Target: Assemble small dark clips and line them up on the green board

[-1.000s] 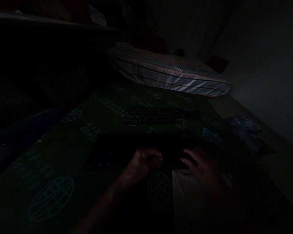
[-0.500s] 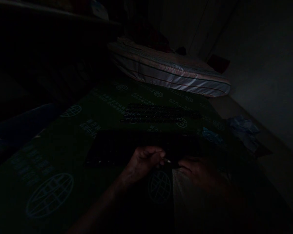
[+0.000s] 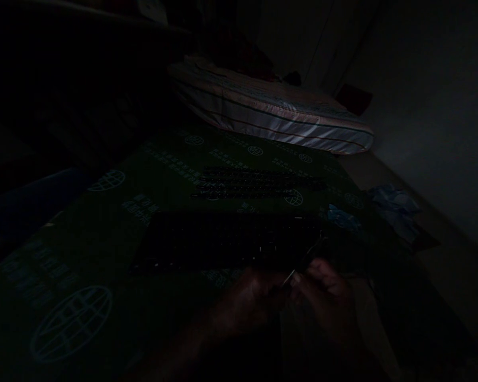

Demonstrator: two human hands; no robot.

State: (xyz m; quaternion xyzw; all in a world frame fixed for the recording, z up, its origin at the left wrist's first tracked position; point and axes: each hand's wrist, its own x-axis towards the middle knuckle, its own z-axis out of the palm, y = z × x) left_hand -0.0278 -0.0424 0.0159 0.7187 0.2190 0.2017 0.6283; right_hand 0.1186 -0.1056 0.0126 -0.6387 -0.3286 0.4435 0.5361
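The light is very dim. My right hand is closed around a thin rod-like tool with a shiny metal end that slants down toward my left hand; its kind I cannot make out. My left hand is closed beside it, fingers close to the shiny end. What it pinches is hidden in shadow. Beyond both hands lies a black keyboard, flat on the green printed surface. Several narrow dark strips, apparently rows of keys, lie behind the keyboard.
A mattress with a striped cover borders the far side. Right of the keyboard sits a small crumpled blue item. Further right, crumpled pale cloth or plastic lies near the wall. A dark blue shape is at left.
My left hand has moved right and down, close to my right hand. The thin tool now shows in my right hand. More of the keyboard is uncovered, and the view has shifted slightly.
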